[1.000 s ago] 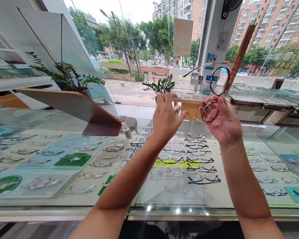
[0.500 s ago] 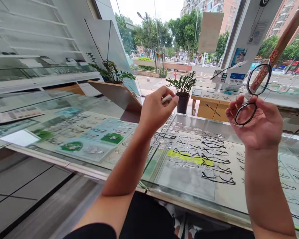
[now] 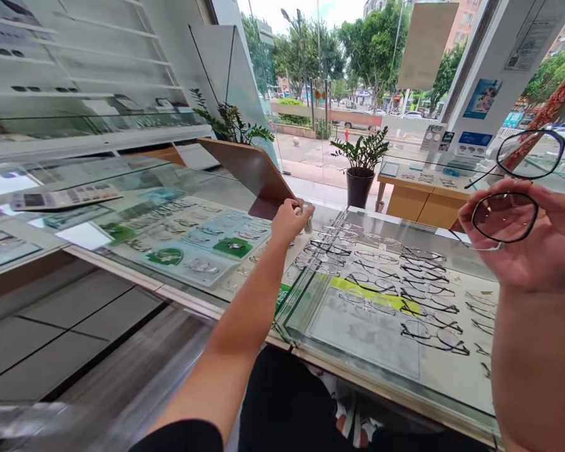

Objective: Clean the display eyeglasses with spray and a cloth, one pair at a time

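My right hand (image 3: 530, 238), palm up, holds a pair of black-rimmed eyeglasses (image 3: 535, 215) between thumb and fingers. One lens lies across the fingers and the other stands up above them; a thin dark temple arm sticks out to the left. Over the glass counter (image 3: 480, 392), my left hand (image 3: 288, 221) is closed with its fingertips pinched together. Something small and whitish shows at those fingertips, too unclear to name. Just behind this hand rises the edge of a tilted brown board (image 3: 254, 166). Rows of eyeglass frames (image 3: 430, 289) lie inside the counter below.
A second glass case (image 3: 207, 235) with frames on blue and green pads joins at the left. Farther off stand a potted plant (image 3: 360, 182), a wooden display table (image 3: 409, 199) and glass doors. A colour sample card (image 3: 66, 196) lies at the far left.
My left hand has gone lower and away from me, to beside the brown board. The eyeglasses in my right hand have turned and shifted to the right. The view has swung slightly left.
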